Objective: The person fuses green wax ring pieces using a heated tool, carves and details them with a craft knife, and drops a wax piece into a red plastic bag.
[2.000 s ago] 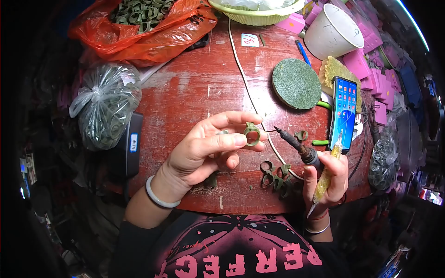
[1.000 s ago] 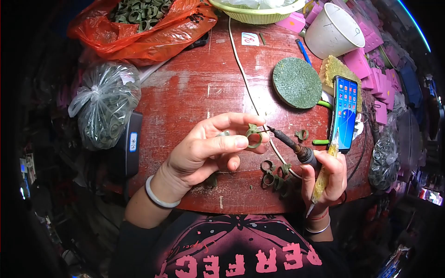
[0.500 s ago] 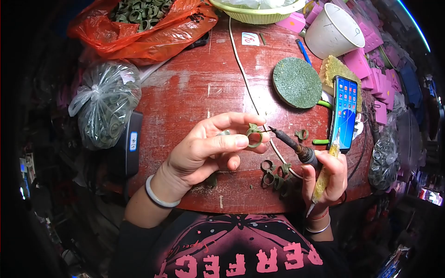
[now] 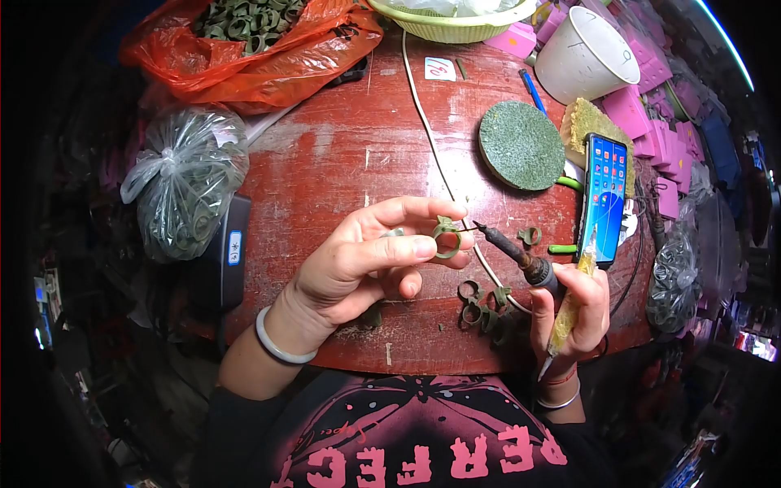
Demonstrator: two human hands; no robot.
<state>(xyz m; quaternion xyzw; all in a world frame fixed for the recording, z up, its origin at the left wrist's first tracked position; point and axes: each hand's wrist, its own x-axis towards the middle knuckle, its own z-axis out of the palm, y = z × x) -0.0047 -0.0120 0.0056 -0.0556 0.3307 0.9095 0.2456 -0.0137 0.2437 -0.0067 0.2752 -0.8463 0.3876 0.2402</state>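
Note:
Between thumb and fingertips, my left hand (image 4: 358, 260) pinches a small green ring (image 4: 447, 242), wax by its look, with an ornate top. My right hand (image 4: 582, 313) is closed around a soldering iron (image 4: 521, 259) with a dark shaft. The iron's thin tip points left and reaches the ring's right side; whether it touches cannot be made out. Also in the right hand is a slim pointed tool with a yellow wrapped handle (image 4: 563, 325). Several loose green rings (image 4: 480, 313) lie on the red table (image 4: 325, 179) below the iron, and another ring (image 4: 530, 236) lies to its right.
A round green pad (image 4: 521, 145), a phone (image 4: 606, 199) and a white cup (image 4: 587, 55) stand at right. A white cable (image 4: 423, 114) crosses the table. An orange bag (image 4: 252, 77) of rings, a tied clear bag (image 4: 187, 187) and a dark box (image 4: 234, 256) are at left.

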